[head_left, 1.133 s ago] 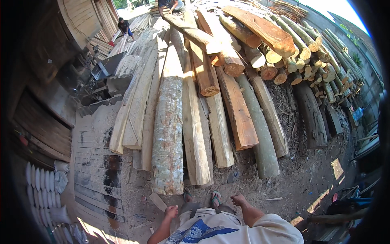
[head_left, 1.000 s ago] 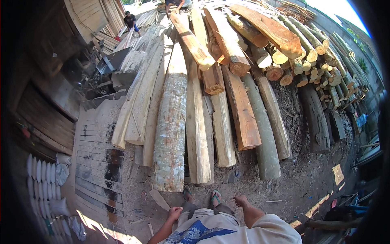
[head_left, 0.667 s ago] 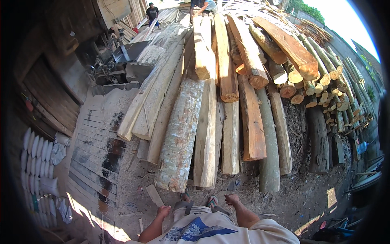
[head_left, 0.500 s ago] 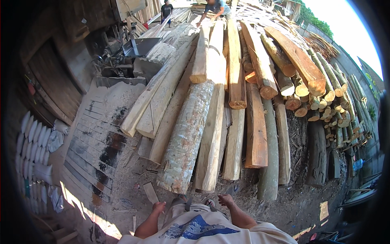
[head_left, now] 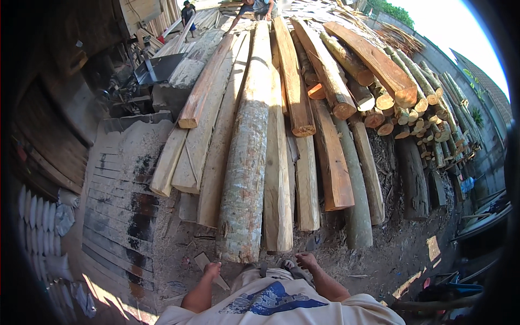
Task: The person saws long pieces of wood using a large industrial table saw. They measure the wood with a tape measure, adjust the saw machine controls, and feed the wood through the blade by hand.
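My left hand (head_left: 212, 269) hangs at the lower centre with fingers curled and nothing visible in them, beside my shirt (head_left: 271, 303). My right hand (head_left: 306, 260) hangs loosely with fingers slightly apart, holding nothing. Just in front of both hands lies the near end of a pale, bark-mottled log (head_left: 241, 195), among several squared timbers (head_left: 277, 206) and a reddish beam (head_left: 331, 179). A shorter pinkish beam (head_left: 203, 86) rests on the pile's left side. At its far end a co-worker (head_left: 253, 8) bends over the wood, one arm reaching to it.
Round logs (head_left: 422, 92) are stacked at the right by a block wall (head_left: 482, 141). At left are slatted ground boards (head_left: 116, 211) with sawdust, stacked white sacks (head_left: 38, 216) and dark machinery (head_left: 154, 73). Another person (head_left: 189, 16) stands at the back.
The short beam at the co-worker's end has moved from the middle of the pile to the left, uncovering the mottled log. My view has shifted; my hands stay low beside my body.
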{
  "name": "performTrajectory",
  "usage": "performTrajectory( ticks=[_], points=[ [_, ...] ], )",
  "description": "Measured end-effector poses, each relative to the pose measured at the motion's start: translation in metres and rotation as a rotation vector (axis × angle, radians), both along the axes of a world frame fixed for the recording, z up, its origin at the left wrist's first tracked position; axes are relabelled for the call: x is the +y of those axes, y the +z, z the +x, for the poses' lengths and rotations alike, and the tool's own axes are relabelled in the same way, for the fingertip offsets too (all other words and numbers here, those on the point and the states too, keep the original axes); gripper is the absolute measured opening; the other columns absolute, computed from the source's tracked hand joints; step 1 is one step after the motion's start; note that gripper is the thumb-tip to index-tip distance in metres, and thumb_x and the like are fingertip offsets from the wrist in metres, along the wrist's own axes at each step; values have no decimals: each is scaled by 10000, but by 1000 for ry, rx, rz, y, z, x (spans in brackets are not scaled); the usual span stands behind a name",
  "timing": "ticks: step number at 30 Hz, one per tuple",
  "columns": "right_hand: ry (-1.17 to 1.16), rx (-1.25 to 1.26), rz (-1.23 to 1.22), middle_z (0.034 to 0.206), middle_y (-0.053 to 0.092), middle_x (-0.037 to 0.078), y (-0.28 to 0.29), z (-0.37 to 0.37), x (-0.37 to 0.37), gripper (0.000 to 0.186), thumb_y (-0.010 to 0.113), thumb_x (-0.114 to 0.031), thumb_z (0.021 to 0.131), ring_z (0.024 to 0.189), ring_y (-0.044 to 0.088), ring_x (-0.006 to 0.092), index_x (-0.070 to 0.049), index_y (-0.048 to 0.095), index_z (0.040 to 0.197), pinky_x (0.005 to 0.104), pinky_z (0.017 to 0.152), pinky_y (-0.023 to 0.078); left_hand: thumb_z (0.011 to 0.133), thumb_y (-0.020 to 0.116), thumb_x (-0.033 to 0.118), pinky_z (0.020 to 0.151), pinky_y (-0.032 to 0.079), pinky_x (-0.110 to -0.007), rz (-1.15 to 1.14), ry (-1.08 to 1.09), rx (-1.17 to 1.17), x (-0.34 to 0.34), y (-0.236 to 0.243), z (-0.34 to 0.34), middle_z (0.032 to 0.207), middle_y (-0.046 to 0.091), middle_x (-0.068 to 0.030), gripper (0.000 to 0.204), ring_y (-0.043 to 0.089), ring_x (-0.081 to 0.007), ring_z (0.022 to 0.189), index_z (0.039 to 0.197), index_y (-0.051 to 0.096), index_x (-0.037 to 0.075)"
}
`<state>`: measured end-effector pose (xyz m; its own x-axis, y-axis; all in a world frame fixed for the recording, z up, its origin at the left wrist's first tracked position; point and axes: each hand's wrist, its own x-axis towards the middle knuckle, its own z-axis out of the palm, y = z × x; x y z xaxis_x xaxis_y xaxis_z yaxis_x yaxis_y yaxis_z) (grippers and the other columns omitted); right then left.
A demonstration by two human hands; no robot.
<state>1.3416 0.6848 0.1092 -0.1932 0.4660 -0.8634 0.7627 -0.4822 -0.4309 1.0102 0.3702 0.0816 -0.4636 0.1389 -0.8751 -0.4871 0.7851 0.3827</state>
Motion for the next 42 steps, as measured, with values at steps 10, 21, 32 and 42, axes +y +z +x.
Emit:
performTrajectory(
  ticks=[10, 21, 32, 42],
  points=[
    [-228, -65, -13, 881, 683, 96, -13, 60, -25, 350, 665, -338, 875, 664, 635, 200, -10, 656, 997, 320, 552, 508, 862, 643, 415, 604, 483, -309, 43, -65, 56, 40, 8, -29, 811, 633, 15, 325, 607, -123, 701, 1003, 631, 123],
    [-256, 40, -35, 887, 674, 88, -15, 86, 4, 355, 666, -349, 871, 638, 614, 178, -28, 634, 1019, 308, 522, 489, 855, 651, 387, 578, 494, -317, -11, -177, 39, 54, 11, 61, 801, 636, -3, 311, 603, -127, 663, 978, 637, 101],
    [-244, -66, -74, 910, 676, 95, -40, 188, -12, 351, 653, -362, 874, 708, 635, 215, -51, 644, 1038, 366, 590, 514, 843, 670, 399, 510, 458, -270, 47, -193, 93, 84, 40, 123, 780, 635, -10, 367, 586, -106, 628, 992, 641, 65],
    [-288, -111, -92, 776, 650, 74, -50, 192, 23, 301, 661, -336, 874, 624, 621, 209, -39, 642, 922, 354, 565, 517, 822, 687, 395, 523, 465, -275, 74, -311, 134, 72, 17, 150, 760, 658, -33, 366, 610, -123, 648, 923, 678, 43]
  ],
)
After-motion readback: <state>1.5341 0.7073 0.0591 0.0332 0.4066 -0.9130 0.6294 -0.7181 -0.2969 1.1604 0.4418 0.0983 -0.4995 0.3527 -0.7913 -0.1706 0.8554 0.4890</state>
